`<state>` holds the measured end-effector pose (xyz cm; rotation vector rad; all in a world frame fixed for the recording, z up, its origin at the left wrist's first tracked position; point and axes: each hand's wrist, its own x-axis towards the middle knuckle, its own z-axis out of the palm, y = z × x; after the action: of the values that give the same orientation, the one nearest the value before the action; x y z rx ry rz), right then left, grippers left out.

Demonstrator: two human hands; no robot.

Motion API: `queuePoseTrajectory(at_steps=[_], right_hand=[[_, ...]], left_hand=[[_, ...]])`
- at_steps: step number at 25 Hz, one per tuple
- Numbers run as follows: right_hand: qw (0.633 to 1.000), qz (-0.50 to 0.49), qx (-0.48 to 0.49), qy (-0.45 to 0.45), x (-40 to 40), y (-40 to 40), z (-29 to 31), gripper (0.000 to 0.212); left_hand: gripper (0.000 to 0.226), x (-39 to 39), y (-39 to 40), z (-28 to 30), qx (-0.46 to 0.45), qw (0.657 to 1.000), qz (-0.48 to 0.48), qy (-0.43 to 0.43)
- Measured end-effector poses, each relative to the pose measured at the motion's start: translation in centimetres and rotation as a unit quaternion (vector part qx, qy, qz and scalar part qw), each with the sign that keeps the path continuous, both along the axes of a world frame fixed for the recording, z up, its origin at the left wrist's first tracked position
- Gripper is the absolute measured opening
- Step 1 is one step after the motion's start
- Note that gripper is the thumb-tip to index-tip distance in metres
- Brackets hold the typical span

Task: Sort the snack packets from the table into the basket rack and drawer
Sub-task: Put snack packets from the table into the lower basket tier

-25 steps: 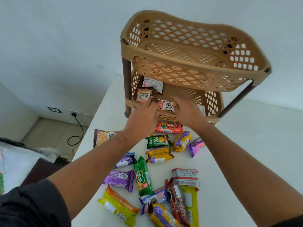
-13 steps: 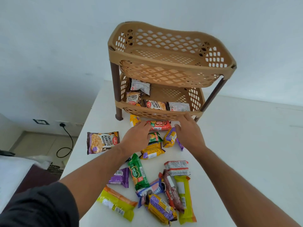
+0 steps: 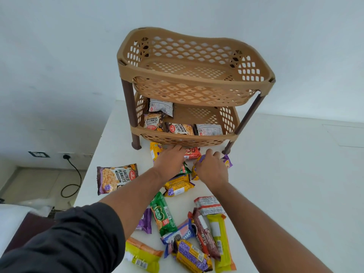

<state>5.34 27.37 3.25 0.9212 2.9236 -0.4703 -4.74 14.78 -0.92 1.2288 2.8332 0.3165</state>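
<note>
Four peanut packets (image 3: 178,128) lay in the basket rack's (image 3: 195,83) lower tier, top tier bare, most packets unsorted on the counter (image 3: 285,174); left hand (image 3: 170,160) and right hand (image 3: 210,167) pressed over the far heap, grasp not discernible; no drawer visible.

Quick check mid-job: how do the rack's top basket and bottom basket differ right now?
The top basket holds nothing that shows; the bottom basket holds four packets, two reading salted peanuts and two showing pale backs. The top basket is open to view from above; the bottom basket sits under it, seen only through the gap between them. The hands are on the table packets just in front of the bottom basket. Both baskets are tan lattice plastic on the same brown legs.
</note>
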Motion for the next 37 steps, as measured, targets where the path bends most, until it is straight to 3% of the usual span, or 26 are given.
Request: queuePoseTrajectory(at_steps=[6, 24, 29, 37], right_hand=[[1.000, -0.007, -0.011, -0.029, -0.8, -0.6, -1.1, 0.048], [0.985, -0.059, -0.160, -0.014, -0.4, 0.1, 0.5, 0.060], [0.979, -0.083, -0.188, 0.021, 0.6, 0.8, 2.2, 0.062], [0.955, -0.131, -0.217, 0.153, 1.4, 2.6, 5.9, 0.071]], left_hand=[[0.043, -0.2, 1.4, 0.0, -0.059, 0.998, 0.013, 0.020], [0.063, -0.5, 0.5, 0.0, -0.010, 0.999, 0.003, -0.053], [0.059, 0.1, 0.2, 1.8, 0.019, 0.998, 0.004, -0.052], [0.060, 0.9, -0.2, 8.5, 0.050, 0.996, 0.027, -0.066]])
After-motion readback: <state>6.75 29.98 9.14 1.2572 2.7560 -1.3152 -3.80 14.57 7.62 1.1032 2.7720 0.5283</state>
